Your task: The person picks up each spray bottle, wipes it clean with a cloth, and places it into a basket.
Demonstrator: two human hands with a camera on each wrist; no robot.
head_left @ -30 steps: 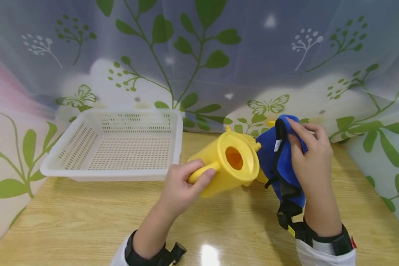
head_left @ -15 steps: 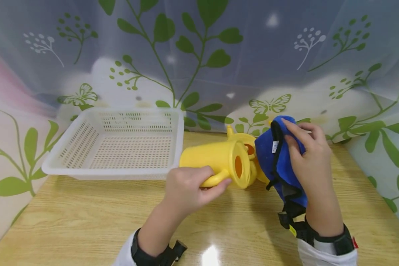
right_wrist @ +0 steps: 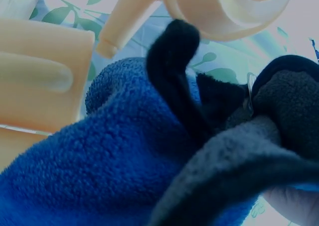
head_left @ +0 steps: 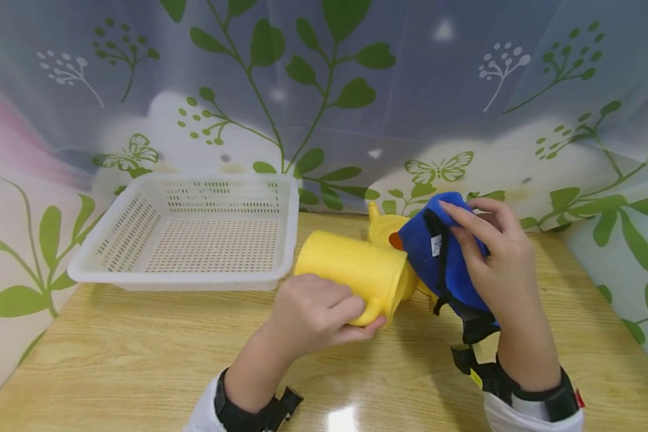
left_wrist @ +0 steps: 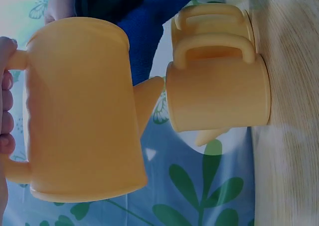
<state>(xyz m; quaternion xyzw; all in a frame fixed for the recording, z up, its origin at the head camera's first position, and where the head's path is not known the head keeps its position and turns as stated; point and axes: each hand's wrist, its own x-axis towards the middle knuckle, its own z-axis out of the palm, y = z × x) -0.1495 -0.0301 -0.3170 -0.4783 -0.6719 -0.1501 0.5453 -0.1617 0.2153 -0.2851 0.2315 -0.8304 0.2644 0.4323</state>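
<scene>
My left hand [head_left: 313, 306] grips the handle of a yellow watering can [head_left: 351, 264], held tilted above the table with its opening turned out of sight. Its short spout shows in the left wrist view, on the can's body [left_wrist: 82, 111]. In my right hand [head_left: 499, 258] is a blue plush cloth [head_left: 418, 237] with black edging, a grey underside and a white tag, pinched near the top. The cloth hangs just right of the held can and partly covers a second yellow watering can [head_left: 379, 231] behind. Another yellow watering can [left_wrist: 217, 99] stands near it in the left wrist view.
A white perforated plastic basket [head_left: 210, 246] sits on the left of the wooden table [head_left: 156, 348], close to the held can. A leaf-printed curtain [head_left: 443, 90] hangs directly behind the table. Black camera straps circle both wrists.
My left hand has rolled the can over, so its opening has swung away from view. My right hand has shifted the cloth slightly left, over more of the can behind.
</scene>
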